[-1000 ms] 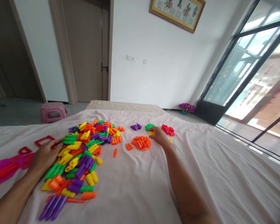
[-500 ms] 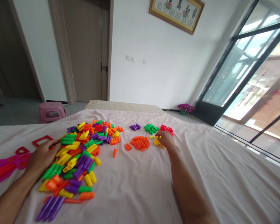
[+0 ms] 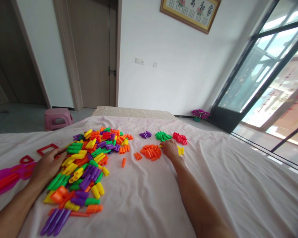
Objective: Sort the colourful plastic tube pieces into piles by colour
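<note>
Right grip (image 3: 170,149) at a yellow piece (image 3: 161,146)

It curls beside the orange pile (image 3: 151,151); my left grip (image 3: 47,165) rests at the heap (image 3: 90,170). I cannot tell whether either holds anything. Seemingly a pick-up, calling next for a light pinch.

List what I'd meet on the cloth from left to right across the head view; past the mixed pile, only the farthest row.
Magenta plastic item, large mixed-colour pile of tubular plastic pieces, small purple plastic cluster, green plastic cluster, red plastic cluster.

Glossy plastic pieces (image 3: 89,173), wrinkled matt cloth (image 3: 144,198).
</note>
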Demonstrator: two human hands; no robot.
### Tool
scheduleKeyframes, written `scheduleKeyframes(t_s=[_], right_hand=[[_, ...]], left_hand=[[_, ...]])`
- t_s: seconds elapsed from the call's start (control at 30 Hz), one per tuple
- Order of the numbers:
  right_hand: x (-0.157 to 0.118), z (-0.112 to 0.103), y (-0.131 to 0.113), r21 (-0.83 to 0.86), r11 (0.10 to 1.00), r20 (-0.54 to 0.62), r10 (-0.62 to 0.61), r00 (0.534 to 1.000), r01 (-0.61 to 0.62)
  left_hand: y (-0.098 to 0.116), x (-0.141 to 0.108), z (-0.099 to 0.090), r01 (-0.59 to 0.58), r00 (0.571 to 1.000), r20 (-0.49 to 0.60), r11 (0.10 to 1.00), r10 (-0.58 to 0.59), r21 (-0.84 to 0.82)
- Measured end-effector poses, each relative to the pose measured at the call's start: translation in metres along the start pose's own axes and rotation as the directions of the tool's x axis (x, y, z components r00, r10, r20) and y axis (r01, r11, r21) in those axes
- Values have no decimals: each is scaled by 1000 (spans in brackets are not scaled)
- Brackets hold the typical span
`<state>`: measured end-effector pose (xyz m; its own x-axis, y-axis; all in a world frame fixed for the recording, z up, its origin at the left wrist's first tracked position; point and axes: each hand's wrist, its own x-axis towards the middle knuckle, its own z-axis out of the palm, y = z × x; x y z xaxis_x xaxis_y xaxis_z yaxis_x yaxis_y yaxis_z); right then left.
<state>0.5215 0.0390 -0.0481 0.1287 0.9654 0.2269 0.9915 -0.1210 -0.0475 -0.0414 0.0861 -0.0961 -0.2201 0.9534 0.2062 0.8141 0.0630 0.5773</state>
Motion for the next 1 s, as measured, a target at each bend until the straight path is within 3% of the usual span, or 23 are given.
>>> scheduleKeyframes(t_s=[0.3, 0.4, 0.53, 0.7, 0.83, 1.0], right_hand=[[-1, -21, 4, -67, 990, 32, 126, 991, -124], [-1, -28, -2, -26, 991, -28, 130, 991, -131], [-4, -40, -37, 125, 990, -121, -50, 991, 66], [-24, -42, -105, 216, 901, -112, -361, 926, 377], [-43, -31, -139, 78, 884, -37, -460, 887, 461], [-52, -24, -150, -51, 876, 64, -476, 877, 479]], left_hand=[[5, -3, -3, 1, 1000, 9, 999, -1, -34], [7, -4, -4, -9, 1000, -3, 999, 9, -41], [7, -4, -4, -30, 999, -12, 999, 30, -31], [6, -3, -3, -22, 1000, -7, 999, 22, -47], [6, -3, -4, -43, 999, -13, 998, 43, -44], [8, -4, -4, -53, 998, -17, 997, 53, -51]])
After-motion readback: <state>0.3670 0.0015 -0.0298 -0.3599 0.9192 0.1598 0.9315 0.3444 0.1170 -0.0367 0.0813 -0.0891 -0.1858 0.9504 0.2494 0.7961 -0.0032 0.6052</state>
